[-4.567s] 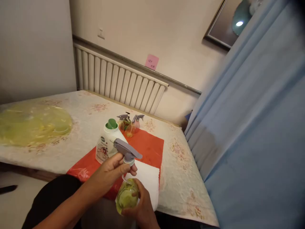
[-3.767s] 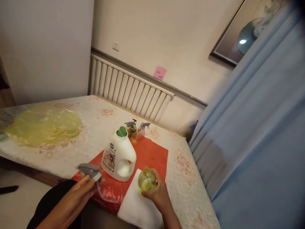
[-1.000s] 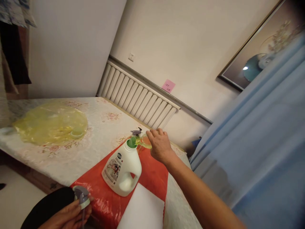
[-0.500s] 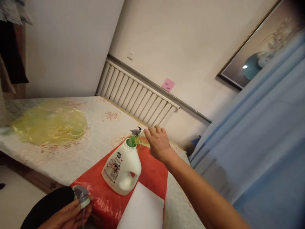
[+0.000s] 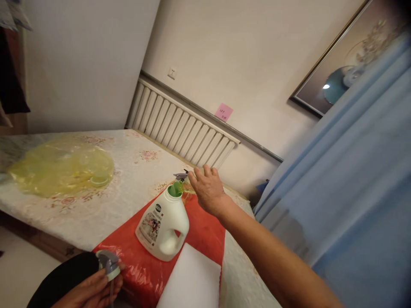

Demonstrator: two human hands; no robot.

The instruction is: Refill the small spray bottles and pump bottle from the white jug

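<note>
My right hand [image 5: 207,190] reaches out over the table and grips a small clear bottle [image 5: 189,187] of yellow-green liquid, tipped sideways with its mouth over the green opening of a white detergent jug [image 5: 162,224]. The jug stands upright on a red plastic sheet [image 5: 199,226]. My left hand [image 5: 93,291] stays low at the bottom edge, closed around a grey spray trigger head [image 5: 108,263] with its tube hanging down. Behind the jug, the grey top of another spray bottle [image 5: 180,176] peeks out.
A white foam pad [image 5: 192,282] lies on the near end of the red sheet. A crumpled yellow plastic bag [image 5: 61,167] sits at the table's left. A radiator [image 5: 180,132] lines the wall; a blue curtain [image 5: 346,192] hangs at right.
My left hand pulled the trigger head off the small bottle and lowered it. My right hand carried the bottle out over the jug's mouth and tilted it; it has edged slightly left.
</note>
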